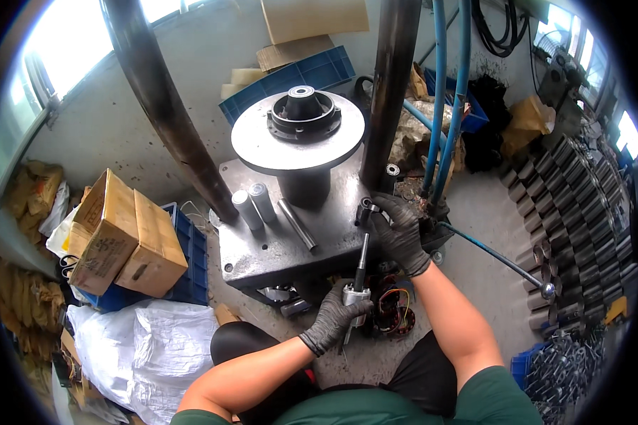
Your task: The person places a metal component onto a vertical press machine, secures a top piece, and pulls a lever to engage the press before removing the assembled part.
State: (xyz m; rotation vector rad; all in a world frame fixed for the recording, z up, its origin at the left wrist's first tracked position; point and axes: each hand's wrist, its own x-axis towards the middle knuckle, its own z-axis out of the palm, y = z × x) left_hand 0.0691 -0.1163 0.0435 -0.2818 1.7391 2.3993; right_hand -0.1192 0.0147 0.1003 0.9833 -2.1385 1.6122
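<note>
My left hand (332, 320), in a dark grey glove, is wrapped around a motor rotor (358, 294) with a silver core and a long thin shaft. The shaft points up and away from me, beside the front edge of the steel press table (262, 248). My gloved right hand (402, 232) is at the table's right edge, its thumb and fingers closed on a small metal bearing (373, 207). Another dark ring-shaped piece sits right beside the bearing, partly covered by my fingertips. Two silver cylinders (254, 205) stand on the table's left, with a steel rod (297, 224) lying beside them.
A round plate (255, 142) carrying a dark flanged housing (303, 117) rises from the table between two thick columns (177, 120). A blue lever with a ball knob (547, 290) juts out right. Stacked metal cylinders (574, 205) line the right; cardboard boxes (152, 248) stand left.
</note>
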